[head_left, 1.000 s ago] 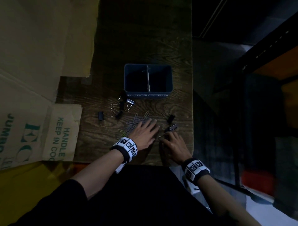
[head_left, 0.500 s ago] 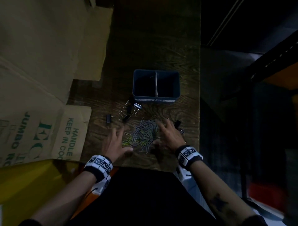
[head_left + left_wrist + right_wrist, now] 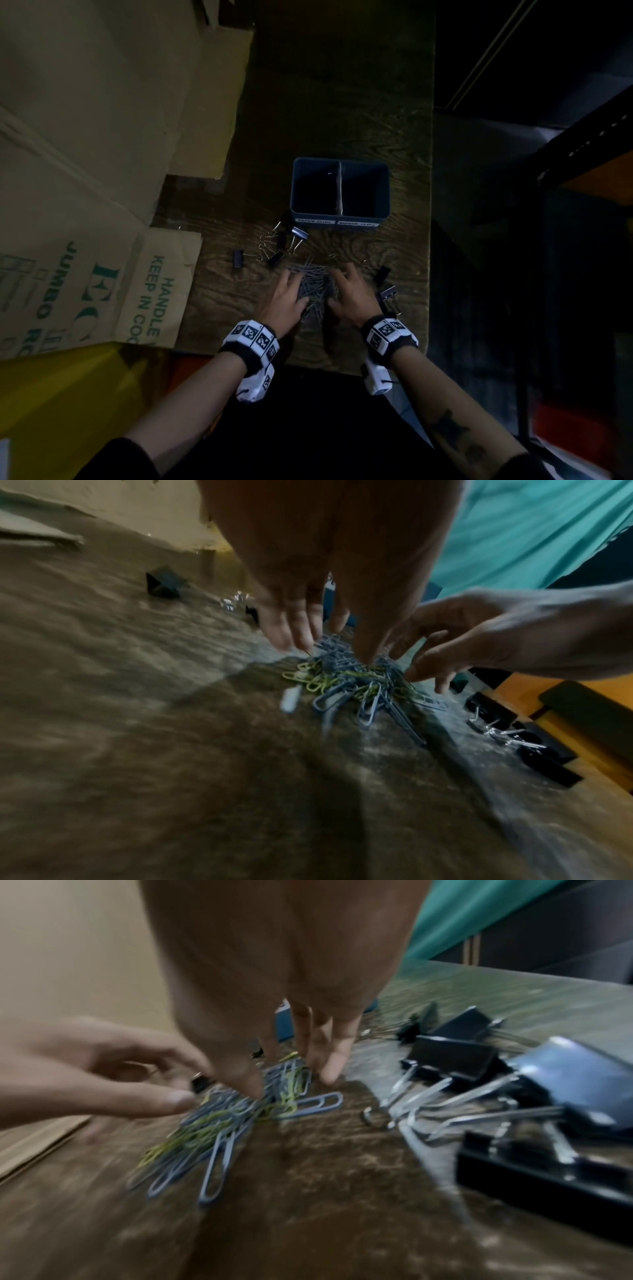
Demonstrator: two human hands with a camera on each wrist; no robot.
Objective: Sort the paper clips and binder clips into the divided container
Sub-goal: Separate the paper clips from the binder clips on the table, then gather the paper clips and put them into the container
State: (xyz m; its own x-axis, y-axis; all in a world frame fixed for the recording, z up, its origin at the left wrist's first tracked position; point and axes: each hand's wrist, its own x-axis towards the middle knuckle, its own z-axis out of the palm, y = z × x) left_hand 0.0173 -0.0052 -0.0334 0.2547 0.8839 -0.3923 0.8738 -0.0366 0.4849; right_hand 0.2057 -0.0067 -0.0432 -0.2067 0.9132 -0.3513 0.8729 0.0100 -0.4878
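Observation:
A heap of grey and yellow-green paper clips (image 3: 313,284) lies on the wooden table between my two hands. My left hand (image 3: 286,294) touches its left side and my right hand (image 3: 349,291) its right side, fingers fairly straight, tips down in the clips (image 3: 346,680) (image 3: 232,1115). Neither hand has closed round anything. Black binder clips lie in one group (image 3: 284,240) left of the heap and another (image 3: 387,294) by my right wrist. The blue divided container (image 3: 339,212) stands beyond, with two labelled compartments; both look dark inside.
Flattened cardboard (image 3: 102,137) covers the table's left part. One lone binder clip (image 3: 238,257) lies near the cardboard's edge. The table's right edge (image 3: 430,240) runs close behind the right binder clips. A yellow surface (image 3: 68,394) sits at the lower left.
The hands first spread apart, baring a loose spread of paper clips. They have now come inward from both sides and pushed the clips into a tighter heap.

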